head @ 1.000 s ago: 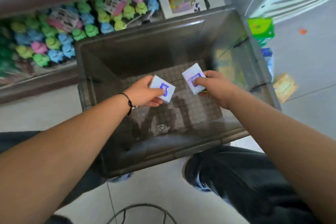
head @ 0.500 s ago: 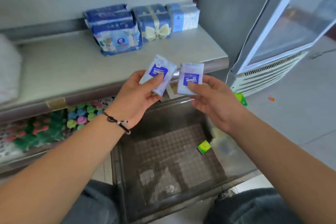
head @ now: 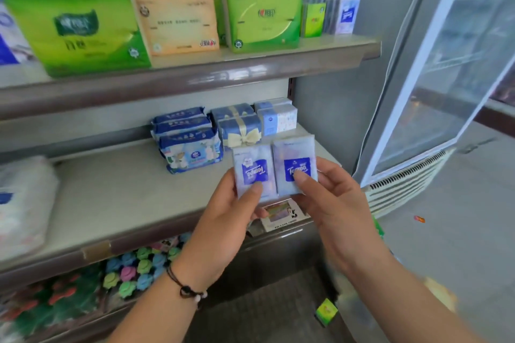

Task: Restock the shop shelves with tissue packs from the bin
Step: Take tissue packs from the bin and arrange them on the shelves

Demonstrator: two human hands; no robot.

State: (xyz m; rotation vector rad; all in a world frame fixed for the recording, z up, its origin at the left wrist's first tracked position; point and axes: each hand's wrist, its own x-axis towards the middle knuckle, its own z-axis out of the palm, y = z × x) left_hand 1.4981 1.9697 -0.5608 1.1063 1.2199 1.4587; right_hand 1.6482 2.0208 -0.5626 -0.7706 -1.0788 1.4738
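My left hand pinches a small white-and-blue tissue pack, thumb on its front. My right hand pinches a second tissue pack the same way. Both packs are held upright, side by side and touching, in front of the middle shelf. The dark bin lies below my hands, with a small green pack on its floor. On the top shelf, at its right end, stand small tissue packs in a row.
Big green and orange tissue packs fill the top shelf. Blue wipes packs and boxed tissues sit at the middle shelf's back right. Coloured toys fill the lower shelf. A glass-door cooler stands to the right.
Both hands rose out of the bin with a pack each and came up in front of the middle shelf. The packs now stand side by side. My view tilted up and shows the top shelf.
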